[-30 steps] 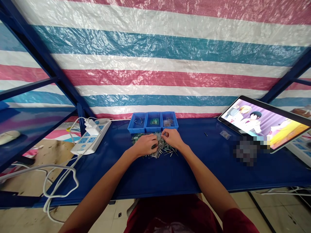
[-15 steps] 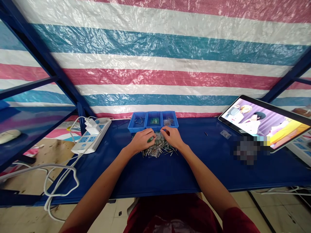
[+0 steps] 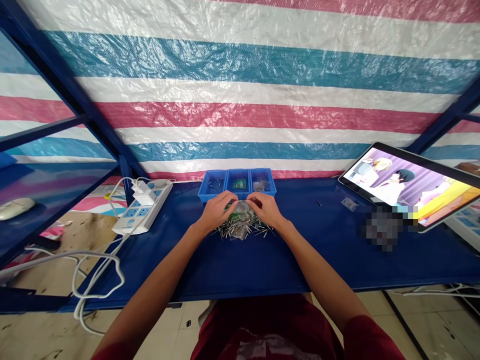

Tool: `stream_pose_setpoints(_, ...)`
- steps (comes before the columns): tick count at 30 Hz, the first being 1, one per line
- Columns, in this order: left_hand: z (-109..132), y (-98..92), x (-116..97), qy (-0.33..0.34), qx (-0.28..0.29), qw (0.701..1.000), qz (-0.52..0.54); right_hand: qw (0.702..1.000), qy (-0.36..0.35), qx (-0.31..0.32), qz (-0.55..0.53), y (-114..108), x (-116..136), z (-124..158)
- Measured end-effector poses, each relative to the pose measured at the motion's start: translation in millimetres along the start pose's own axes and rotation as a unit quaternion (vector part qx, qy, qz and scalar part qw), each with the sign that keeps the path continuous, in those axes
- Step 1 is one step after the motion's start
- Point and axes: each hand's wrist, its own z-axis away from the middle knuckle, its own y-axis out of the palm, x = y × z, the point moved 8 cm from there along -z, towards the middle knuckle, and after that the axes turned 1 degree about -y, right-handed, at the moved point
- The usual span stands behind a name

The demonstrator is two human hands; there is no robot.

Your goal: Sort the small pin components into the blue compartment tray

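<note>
- Forearms enter from the lower edge of the head view and converge over the blue table (image 3: 262,270), near its far half.
- Left hand (image 3: 215,212) rests on the left edge of a small pile of parts (image 3: 242,227); the fingers are curled together at the pile's top, but whether they pinch a part cannot be told at this size.
- Right hand (image 3: 268,210) mirrors it on the right edge, its fingertips drawn together close to those of the left hand; what they clamp, if anything, cannot be resolved.
- Pile contents: thin metal pins spread loosely on the table, a clear crinkled bag and a green piece, possibly a small circuit board, lying among them between the two hands.
- Handling judgement: the pins appear light, stiff and smooth, and are likely to roll or scatter. Take each one with the fingertips at mid-length. The bag looks soft and slippery; hold it at an edge. If the green piece is a board, grip it by the edges only.
- Blue bins (image 3: 239,183), three in a row, stand just beyond the hands and touch one another; each holds a few small items.
- White power strip (image 3: 142,212) lies far left; a tablet (image 3: 408,187) leans far right, well apart from the pile.
</note>
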Motion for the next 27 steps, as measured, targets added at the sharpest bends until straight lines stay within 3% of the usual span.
stream_pose_setpoints(11, 2, -1.8, 7, -0.039, -0.035, 0.998, 0.04, 1.0, 0.006, -0.029, 0.006, -3, 1, 2)
stream_pose_setpoints(20, 4, 0.7, 27, -0.164, -0.091, 0.956, 0.228, 0.999, 0.027, -0.023, -0.008, 1, 2, 2)
stream_pose_setpoints(27, 6, -1.4, 29, -0.184, -0.112, 0.951, 0.221, 0.997, 0.035, -0.062, -0.041, -3, 1, 4)
